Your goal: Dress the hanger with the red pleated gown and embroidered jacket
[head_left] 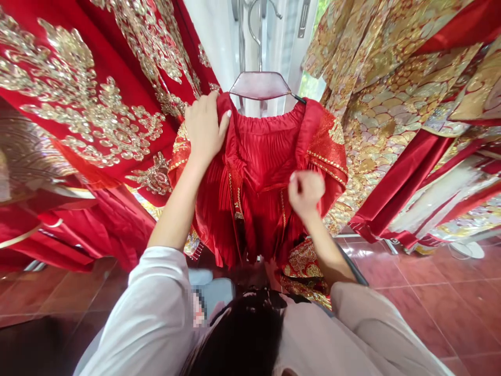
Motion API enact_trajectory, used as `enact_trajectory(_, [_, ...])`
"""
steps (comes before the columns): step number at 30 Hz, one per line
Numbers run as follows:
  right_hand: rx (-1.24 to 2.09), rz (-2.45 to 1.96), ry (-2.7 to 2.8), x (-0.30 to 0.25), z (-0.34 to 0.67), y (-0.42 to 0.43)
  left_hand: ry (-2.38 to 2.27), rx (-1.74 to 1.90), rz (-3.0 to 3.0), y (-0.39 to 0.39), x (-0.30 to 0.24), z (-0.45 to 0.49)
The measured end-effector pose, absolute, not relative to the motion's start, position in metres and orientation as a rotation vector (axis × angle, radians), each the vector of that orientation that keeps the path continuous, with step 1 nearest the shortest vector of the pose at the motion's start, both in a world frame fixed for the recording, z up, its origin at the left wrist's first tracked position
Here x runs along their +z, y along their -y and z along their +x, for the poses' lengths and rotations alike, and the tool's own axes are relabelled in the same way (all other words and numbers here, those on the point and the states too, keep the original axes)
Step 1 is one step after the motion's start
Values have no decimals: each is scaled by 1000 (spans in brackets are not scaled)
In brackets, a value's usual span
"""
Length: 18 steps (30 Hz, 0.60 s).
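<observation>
A red pleated costume top (270, 151) with gold-trimmed shoulder pieces hangs in front of me on a hanger (259, 85) with a metal hook. Its gathered neckline faces me. My left hand (205, 125) is closed over the top's left shoulder, thumb on the near side and fingers over the far side. Lower down, by the right front edge of the garment, my right hand (307, 193) is curled closed and slightly blurred. Whatever lies within its fingers is hidden. Below it is a patterned red-and-gold cloth (305, 261).
On the left hangs a red garment with gold beadwork (74, 57). Gold scale-patterned garments (376, 99) hang on the right. Behind the hanger stands a white door or window frame (289, 47). Reddish floor tiles (422, 292) lie below, with a white round object (467, 249) at right.
</observation>
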State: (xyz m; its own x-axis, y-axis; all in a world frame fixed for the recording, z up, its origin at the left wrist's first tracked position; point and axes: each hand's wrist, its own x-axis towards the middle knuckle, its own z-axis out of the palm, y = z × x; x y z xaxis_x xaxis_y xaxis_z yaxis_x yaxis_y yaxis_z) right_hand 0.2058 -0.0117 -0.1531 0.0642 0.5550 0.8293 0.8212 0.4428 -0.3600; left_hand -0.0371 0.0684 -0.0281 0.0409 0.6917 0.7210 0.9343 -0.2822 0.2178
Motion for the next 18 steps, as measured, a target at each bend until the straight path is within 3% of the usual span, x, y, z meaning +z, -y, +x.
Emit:
enact_trajectory(3, [101,-1562,1785,-220,158,19,1605,-1267,-2036,-70,-38,-37])
enact_trajectory(6, [413,-1929,1731,-245,125,-3,1592,-1398,-2059,-74,-41,-37])
enact_trajectory(12, [488,-1971,1741,-248,120,-22,1519,-1482,-2112,-61,-39,-42])
enact_trajectory(15, [499,-1965,1772,-259,127,10,1493,-1652,-1907,-19,-85,-38])
enact_trajectory(18, [517,-1953,1765,-271,133,44,1493,-1853,-1687,34,-179,-23])
